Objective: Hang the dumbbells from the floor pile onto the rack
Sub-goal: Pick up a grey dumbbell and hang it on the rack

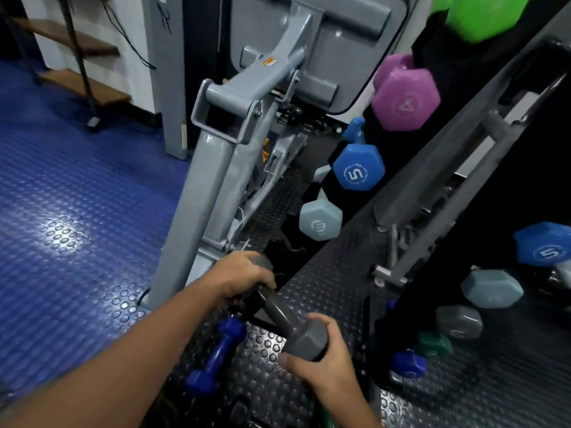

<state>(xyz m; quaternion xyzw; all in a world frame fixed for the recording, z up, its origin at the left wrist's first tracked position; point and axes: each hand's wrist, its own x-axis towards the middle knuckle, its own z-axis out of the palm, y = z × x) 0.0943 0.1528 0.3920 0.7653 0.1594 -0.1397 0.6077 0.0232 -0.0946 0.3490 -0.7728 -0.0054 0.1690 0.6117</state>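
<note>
I hold a grey dumbbell (282, 313) in both hands, low in front of the black rack (346, 193). My left hand (244, 276) grips its far end and my right hand (321, 362) grips its near hexagonal head. On the rack hang a pale blue dumbbell (319, 222), a blue one marked 5 (358, 166), a purple one marked 4 (404, 98) and a green one (482, 17) at the top. A dark blue dumbbell (216, 353) lies on the black studded floor (265, 387) just left of my hands.
A grey exercise machine frame (213, 143) leans close on the left of the rack. A mirror (494, 273) on the right reflects the rack and dumbbells. Blue studded flooring (68, 211) spreads to the left, with a wooden shelf unit (83, 84) at the far wall.
</note>
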